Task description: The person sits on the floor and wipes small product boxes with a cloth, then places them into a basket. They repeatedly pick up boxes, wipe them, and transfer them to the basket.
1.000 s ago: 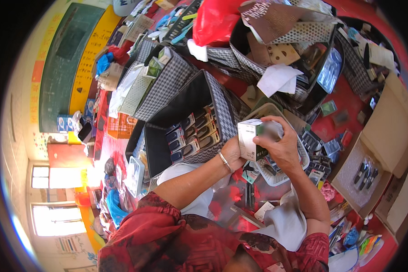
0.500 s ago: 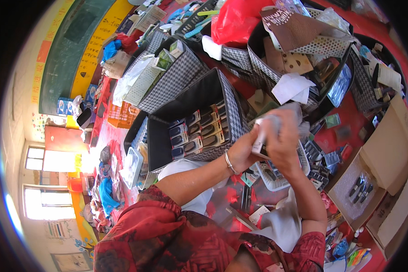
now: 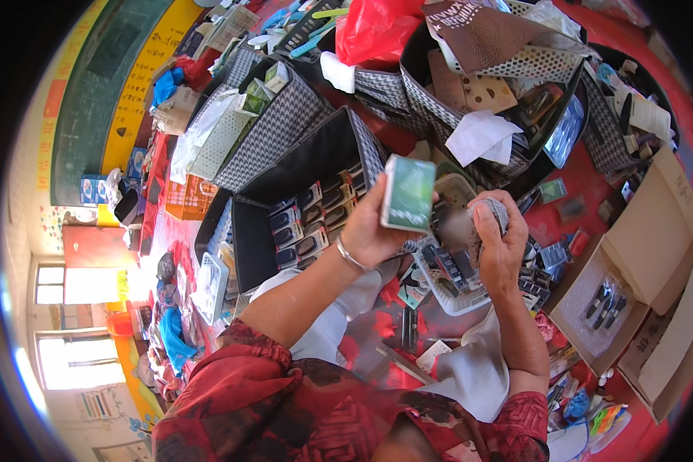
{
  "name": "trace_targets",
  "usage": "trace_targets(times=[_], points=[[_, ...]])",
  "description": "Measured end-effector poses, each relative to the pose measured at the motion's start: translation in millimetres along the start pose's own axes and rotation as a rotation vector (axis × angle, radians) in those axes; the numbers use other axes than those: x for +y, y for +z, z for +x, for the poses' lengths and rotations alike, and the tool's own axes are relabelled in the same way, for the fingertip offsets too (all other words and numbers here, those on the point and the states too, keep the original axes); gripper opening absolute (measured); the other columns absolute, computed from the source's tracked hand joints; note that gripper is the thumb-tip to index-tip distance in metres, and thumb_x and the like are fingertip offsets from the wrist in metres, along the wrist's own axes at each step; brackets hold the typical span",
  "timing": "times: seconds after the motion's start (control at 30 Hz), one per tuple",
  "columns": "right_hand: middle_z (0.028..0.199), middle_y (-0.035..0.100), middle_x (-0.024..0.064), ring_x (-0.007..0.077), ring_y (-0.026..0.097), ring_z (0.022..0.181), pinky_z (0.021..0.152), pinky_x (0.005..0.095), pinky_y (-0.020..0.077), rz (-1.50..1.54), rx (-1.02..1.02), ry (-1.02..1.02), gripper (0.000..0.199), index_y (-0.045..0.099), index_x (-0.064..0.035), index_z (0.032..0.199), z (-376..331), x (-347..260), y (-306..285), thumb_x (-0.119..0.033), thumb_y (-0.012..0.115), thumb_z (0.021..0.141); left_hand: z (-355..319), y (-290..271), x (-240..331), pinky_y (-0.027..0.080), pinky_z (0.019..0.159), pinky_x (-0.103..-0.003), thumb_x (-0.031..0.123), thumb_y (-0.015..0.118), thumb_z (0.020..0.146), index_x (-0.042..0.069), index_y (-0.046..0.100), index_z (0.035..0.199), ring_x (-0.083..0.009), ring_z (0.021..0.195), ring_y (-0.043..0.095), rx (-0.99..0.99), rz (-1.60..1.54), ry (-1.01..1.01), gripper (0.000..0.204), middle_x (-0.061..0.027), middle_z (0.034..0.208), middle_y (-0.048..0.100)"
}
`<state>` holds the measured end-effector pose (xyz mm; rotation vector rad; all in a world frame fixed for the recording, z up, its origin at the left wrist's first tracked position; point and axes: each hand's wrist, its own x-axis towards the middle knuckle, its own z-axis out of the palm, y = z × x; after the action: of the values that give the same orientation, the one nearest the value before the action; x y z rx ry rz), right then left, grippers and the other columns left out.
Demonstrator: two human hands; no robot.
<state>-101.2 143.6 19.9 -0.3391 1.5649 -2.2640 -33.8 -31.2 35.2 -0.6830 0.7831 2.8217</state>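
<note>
One small box, green-faced with a white side panel, held slightly tilted in the left hand; one grey, cloth-like wad, bunched in the right hand.

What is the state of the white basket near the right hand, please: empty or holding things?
Not empty: the white basket has dark packaged items inside; the right hand hides part of it.

Burnt-out windows, bent edges

White glare fills the upper window and lower window at left; the middle is evenly lit, shadows soft. A patch beside the right hand is blurred. The chalkboard curves toward the black rim.
</note>
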Motion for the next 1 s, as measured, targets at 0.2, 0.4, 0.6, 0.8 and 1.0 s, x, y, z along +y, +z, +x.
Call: trace_targets(times=[0.2,0.4,0.6,0.8,1.0], points=[[0.080,0.053,0.0126,0.0279,0.053,0.071,0.065,0.0337,0.0424,-0.593,-0.015,-0.633,0.018,0.053,-0.0023,0.088,7.7,0.0,28.9,-0.012,0.063,0.076,-8.5,3.5,-29.0,0.039,0.095,-0.034,0.045,0.042,0.090,0.009,0.048,0.119,-0.0190,0.108,0.052,0.051,0.133,-0.098,0.047,-0.0063,0.117,0.054],[0.074,0.055,0.0018,0.0102,0.050,0.064,0.060,0.0254,0.0421,-0.116,0.316,-0.086,0.016,0.055,-0.0012,0.084,43.4,15.6,-3.5,-0.016,0.058,0.085,-11.5,0.5,-21.4,0.046,0.087,-0.040,0.057,0.045,0.082,0.008,0.044,0.125,-0.0223,0.101,0.056,-0.003,0.057,-0.199,0.065,-0.0115,0.111,0.056],[0.079,0.055,-0.0008,0.0059,0.049,0.066,0.062,0.0204,0.0417,0.272,0.265,0.062,0.012,0.055,-0.0045,0.091,20.3,24.4,-1.4,-0.016,0.055,0.088,-9.1,-6.2,-6.2,0.044,0.090,-0.049,0.061,0.056,0.073,0.005,0.037,0.130,-0.0299,0.105,0.054,-0.144,-0.090,-0.120,0.082,-0.0191,0.118,0.051],[0.086,0.050,0.0090,0.0199,0.053,0.080,0.070,0.0302,0.0423,-0.352,-0.179,-0.419,0.024,0.050,-0.0009,0.094,7.6,13.1,29.1,-0.010,0.063,0.076,-4.4,-3.6,-7.7,0.040,0.094,-0.041,0.039,0.056,0.081,0.006,0.047,0.121,-0.0272,0.104,0.055,0.154,-0.005,-0.049,0.053,-0.0136,0.116,0.055],[0.078,0.053,0.0059,0.0144,0.051,0.069,0.064,0.0262,0.0396,0.055,-0.522,-0.024,0.014,0.056,-0.0002,0.082,-6.1,-1.2,0.3,-0.008,0.062,0.072,-6.8,-1.3,11.5,0.045,0.087,-0.044,0.046,0.050,0.083,0.003,0.044,0.124,-0.0315,0.101,0.055,-0.017,-0.101,-0.022,0.060,-0.0190,0.112,0.055]])
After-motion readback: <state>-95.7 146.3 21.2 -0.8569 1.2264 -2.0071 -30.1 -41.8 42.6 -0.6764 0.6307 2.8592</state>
